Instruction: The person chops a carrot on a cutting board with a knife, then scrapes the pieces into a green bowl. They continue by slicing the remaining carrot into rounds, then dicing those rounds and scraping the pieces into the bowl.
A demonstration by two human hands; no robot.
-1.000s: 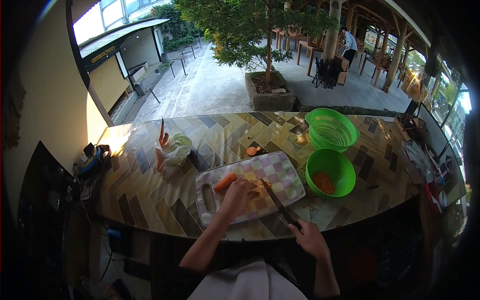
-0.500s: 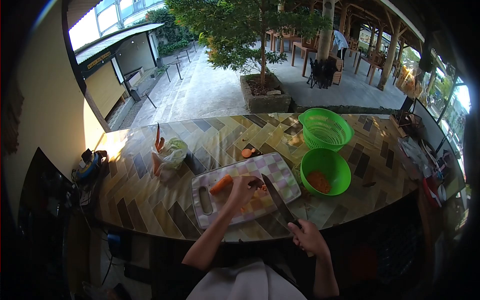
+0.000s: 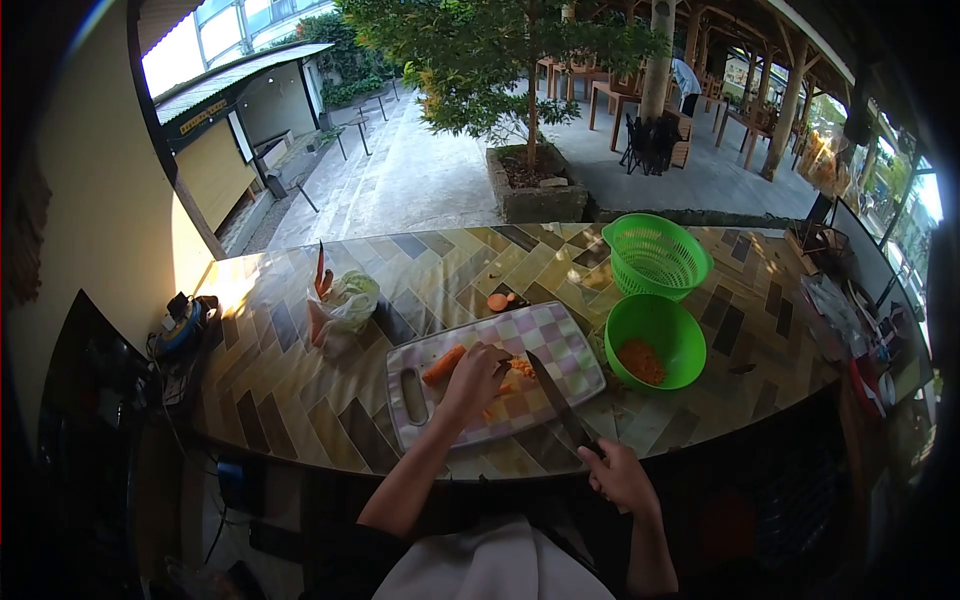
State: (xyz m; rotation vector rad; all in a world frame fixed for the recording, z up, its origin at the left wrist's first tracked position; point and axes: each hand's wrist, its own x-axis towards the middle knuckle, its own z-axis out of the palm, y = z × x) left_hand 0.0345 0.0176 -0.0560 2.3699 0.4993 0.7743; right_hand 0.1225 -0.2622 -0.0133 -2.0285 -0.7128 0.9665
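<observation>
A kitchen knife (image 3: 558,402) is in my right hand (image 3: 618,475), its fingers wrapped round the handle. The blade slants up and left over the checkered cutting board (image 3: 560,335), its tip beside finely chopped carrot (image 3: 523,369). Just left of that pile, my left hand (image 3: 475,382) is low over the board with curled fingers; what they hold, if anything, is hidden. Behind its wrist lies a larger piece of carrot (image 3: 443,365). A few orange strips show by the fingers. To the right, a green bowl (image 3: 680,345) contains grated or finely cut carrot (image 3: 640,362).
A green colander (image 3: 655,250) stands behind the bowl. Carrot ends (image 3: 498,301) lie beyond the board. At the left is a plastic bag (image 3: 350,305) with vegetables. Cables and a blue item (image 3: 180,328) sit at the table's left edge; assorted clutter (image 3: 840,305) fills the right side.
My left hand has drawn back slightly left from the knife, uncovering more chopped carrot. The knife stays in my right hand almost unmoved. The whole view has shifted slightly.
</observation>
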